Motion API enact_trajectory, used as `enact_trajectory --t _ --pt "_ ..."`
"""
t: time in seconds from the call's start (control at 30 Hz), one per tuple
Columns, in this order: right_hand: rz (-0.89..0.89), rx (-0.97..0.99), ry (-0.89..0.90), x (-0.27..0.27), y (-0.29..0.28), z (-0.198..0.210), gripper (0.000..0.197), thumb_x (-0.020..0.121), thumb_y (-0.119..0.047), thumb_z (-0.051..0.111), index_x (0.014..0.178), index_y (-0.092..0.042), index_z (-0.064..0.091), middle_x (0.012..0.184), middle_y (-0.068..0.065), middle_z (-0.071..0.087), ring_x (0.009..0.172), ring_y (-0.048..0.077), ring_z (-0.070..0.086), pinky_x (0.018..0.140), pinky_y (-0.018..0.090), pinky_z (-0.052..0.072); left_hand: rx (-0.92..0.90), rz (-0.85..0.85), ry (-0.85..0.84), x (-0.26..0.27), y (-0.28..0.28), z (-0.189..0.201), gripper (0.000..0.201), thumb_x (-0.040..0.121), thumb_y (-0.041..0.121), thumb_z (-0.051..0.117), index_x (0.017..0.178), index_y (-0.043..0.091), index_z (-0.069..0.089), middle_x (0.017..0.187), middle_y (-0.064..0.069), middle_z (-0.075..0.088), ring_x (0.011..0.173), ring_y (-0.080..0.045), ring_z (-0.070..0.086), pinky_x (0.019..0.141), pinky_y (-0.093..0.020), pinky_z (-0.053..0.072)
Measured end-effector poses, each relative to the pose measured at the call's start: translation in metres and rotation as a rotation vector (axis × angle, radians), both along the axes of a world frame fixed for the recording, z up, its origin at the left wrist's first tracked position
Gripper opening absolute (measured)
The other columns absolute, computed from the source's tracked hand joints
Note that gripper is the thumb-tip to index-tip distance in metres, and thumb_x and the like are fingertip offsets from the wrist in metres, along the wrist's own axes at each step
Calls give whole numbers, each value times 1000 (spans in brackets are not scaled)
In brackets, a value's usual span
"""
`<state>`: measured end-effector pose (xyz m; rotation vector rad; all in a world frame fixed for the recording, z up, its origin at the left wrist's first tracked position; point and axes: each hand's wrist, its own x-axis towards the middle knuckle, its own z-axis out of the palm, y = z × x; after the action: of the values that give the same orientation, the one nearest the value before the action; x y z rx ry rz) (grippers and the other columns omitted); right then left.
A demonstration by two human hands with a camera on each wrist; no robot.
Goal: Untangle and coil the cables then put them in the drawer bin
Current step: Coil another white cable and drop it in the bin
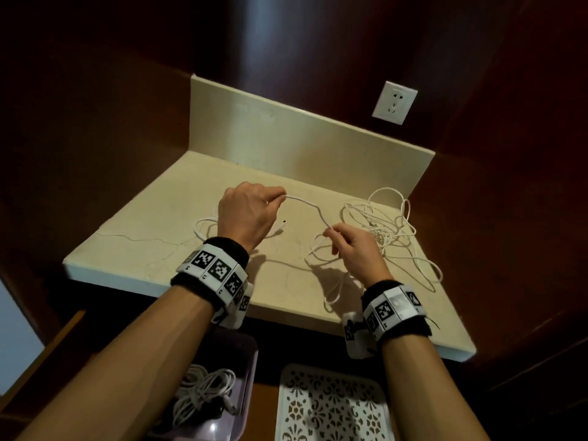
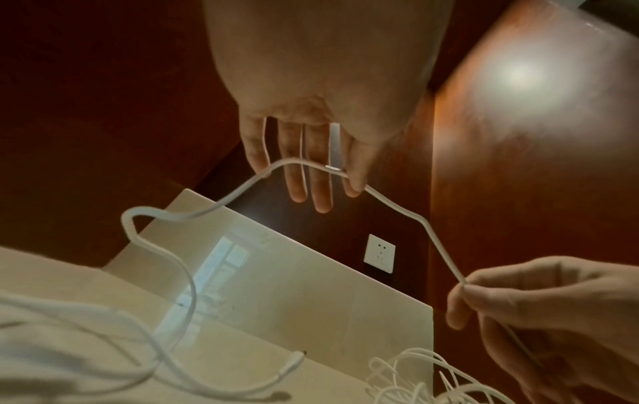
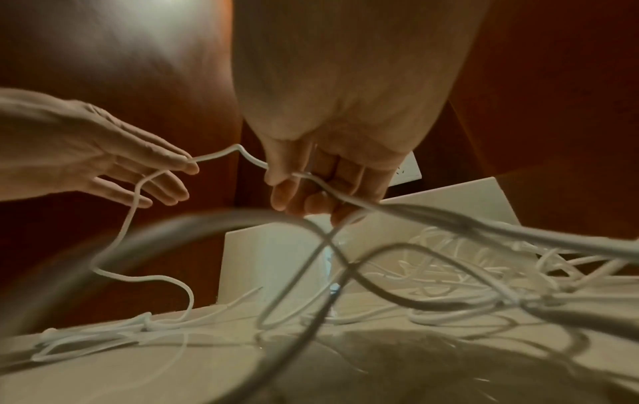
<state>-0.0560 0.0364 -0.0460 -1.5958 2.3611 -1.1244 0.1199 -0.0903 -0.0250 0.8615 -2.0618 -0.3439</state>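
White cable (image 1: 307, 205) spans left hand (image 1: 246, 214) to right hand (image 1: 356, 246) (both pinching).

dark red-brown wood walls (image 1: 111, 106), cream stone counter (image 1: 152, 224) with upstand, white wall socket (image 1: 394, 102)
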Motion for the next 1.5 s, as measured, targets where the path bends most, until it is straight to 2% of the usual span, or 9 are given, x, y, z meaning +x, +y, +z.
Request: enact_trajectory --t 0.17,0.3,0.43,0.6,0.7,0.93,1.2,1.33,1.5 --pt "-29 -88 0 -5 -4 1 19 96 -27 59 104 -19 74 71 -16 64 63 -3 50 65 22 39 -68 -86 -81 -19 14 -1 30 95 28 53 121 27 67 112 0 69 108 -22 55 93 -37 34" --pt "-44 -222 -29 -3 -13 10 20 93 -23 64 107 -14 74 96 1 74 74 3 57 75 30 47 -96 -207 -94 -32 26 -2 38 92 43 48 119 25 68 109 0 70 107 -21 58 94 -38 33" --pt "-45 -266 -86 -3 -13 18 16 91 -22 65 101 -15 76 83 -13 69 71 2 57 70 35 49 -86 -232 -44 -34 24 1 28 93 32 51 98 18 74 87 -4 73 85 -28 63 84 -39 38" --pt "-32 -78 29 -4 -4 24 14 92 -26 64 97 -17 74 70 -9 62 66 9 56 66 28 45 35 -126 -128 -23 2 3 24 99 20 47 103 10 67 100 -9 69 95 -27 56 86 -36 38" --pt "-32 25 48 -11 2 28 16 94 -26 61 94 -16 73 66 -14 57 61 4 50 61 22 37 94 -65 -132 -15 -13 3 24 99 19 44 102 8 65 100 -11 67 96 -29 54 86 -38 38" --pt "-32 221 239 -15 5 34 24 97 -38 54 88 -24 72 61 -12 54 67 14 53 70 34 46 136 116 -111 -3 -31 2 25 99 19 41 107 9 63 104 -13 67 97 -32 57 83 -41 42" --pt "-25 139 236 -6 -6 42 24 96 -42 53 94 -29 74 54 -12 51 62 15 50 65 33 43 3 -176 -268 -17 -1 -3 35 94 29 50 129 28 57 129 2 58 123 -17 44 105 -37 29" --pt "-11 167 277 3 -10 48 23 97 -40 54 95 -29 74 54 -15 47 68 15 52 71 34 46 1 -256 -287 -28 10 -6 33 97 44 49 124 31 62 122 5 65 117 -16 51 98 -35 33" --pt "-19 173 333 8 -8 47 22 96 -40 54 96 -27 72 67 -9 58 75 18 55 68 33 41 2 -142 -208 -31 12 -2 29 98 43 47 110 30 69 109 5 70 100 -18 60 80 -32 43"
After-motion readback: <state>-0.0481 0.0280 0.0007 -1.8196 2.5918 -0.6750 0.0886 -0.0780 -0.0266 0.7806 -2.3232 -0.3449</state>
